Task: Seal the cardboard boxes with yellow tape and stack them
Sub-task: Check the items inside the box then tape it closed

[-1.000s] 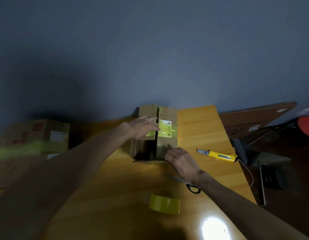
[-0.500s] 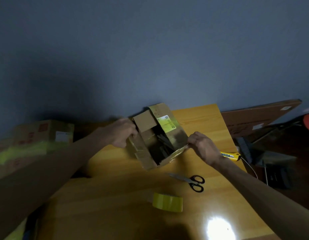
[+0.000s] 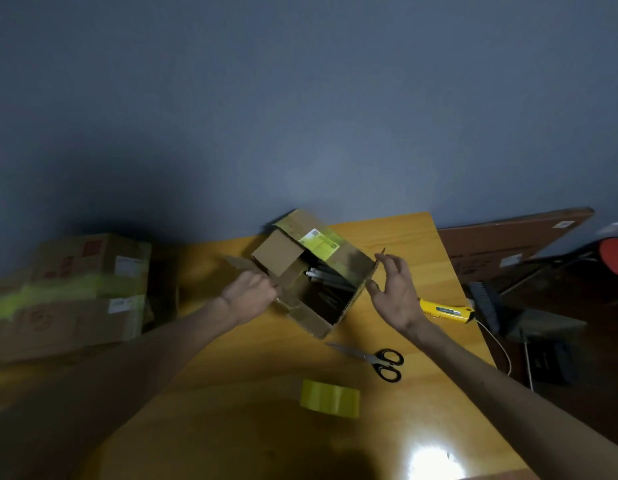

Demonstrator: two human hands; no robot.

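R hand now off box (L on)

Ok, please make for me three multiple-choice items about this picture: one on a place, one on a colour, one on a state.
1. Where do the scissors lie? A. Inside the box. B. On the floor. C. On the table, between the middle box and the tape roll.
2. What colour is the utility knife? A. Yellow. B. Red. C. White.
3. In what state is the middle box? A. Taped shut. B. Open, with things inside. C. Flattened.
Answers: 1 C, they lie on bare wood between the two; 2 A, its body is yellow; 3 B, its flaps stand apart and pale sticks show inside.
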